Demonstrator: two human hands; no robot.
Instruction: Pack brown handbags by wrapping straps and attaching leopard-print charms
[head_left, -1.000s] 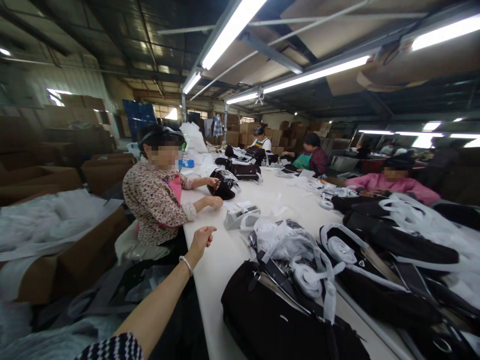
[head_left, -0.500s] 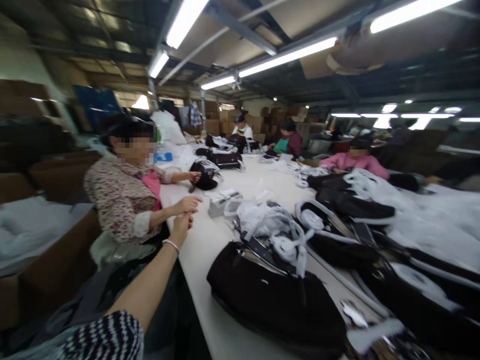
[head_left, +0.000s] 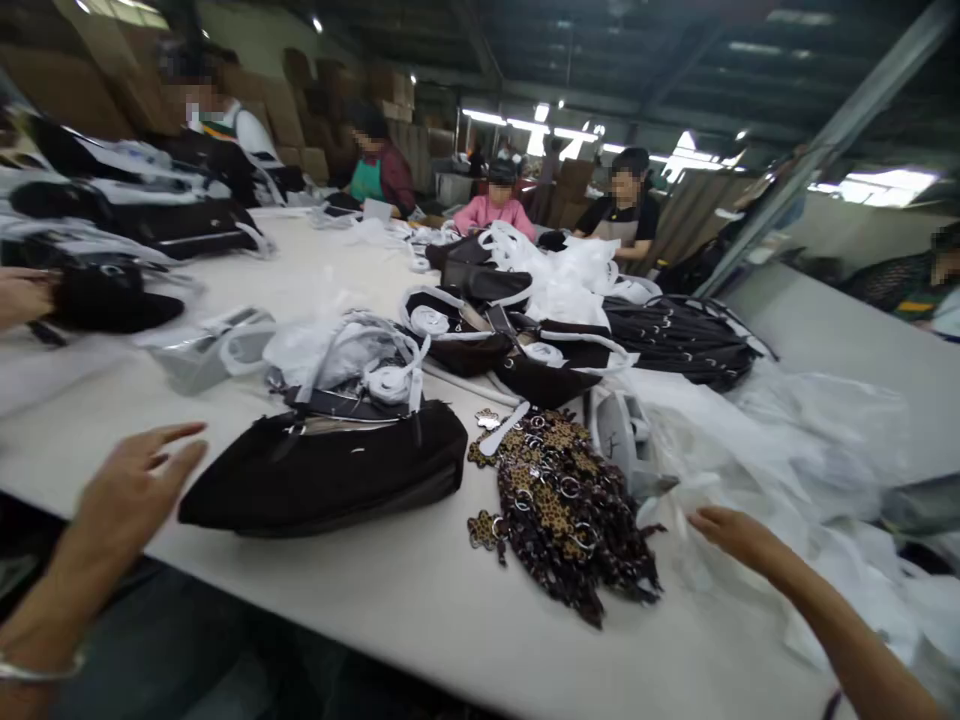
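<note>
My left hand (head_left: 139,485), a bracelet on its wrist, hovers over the table edge with fingers apart and nothing in them. Just right of it lies a black handbag (head_left: 330,475), its strap wrapped in white padding. My right hand (head_left: 733,535) reaches in from the right, fingers stretched out beside clear plastic sheeting (head_left: 694,580); whether it touches the plastic I cannot make out. Between the hands is a heap of dark charms (head_left: 570,510) with leopard-print flower shapes and metal rings. A white strip (head_left: 504,428) rests on the heap.
A tape dispenser (head_left: 622,435) stands behind the charms. More black bags (head_left: 540,365) and white wrapping (head_left: 570,280) cover the middle of the table (head_left: 420,610). At the far left, a co-worker's hand (head_left: 22,298) is at a black item. Several people sit around the table.
The view has swung right. My left hand, earlier against a co-worker's hand at the left, is now apart from it near the handbag. My right hand has come into view.
</note>
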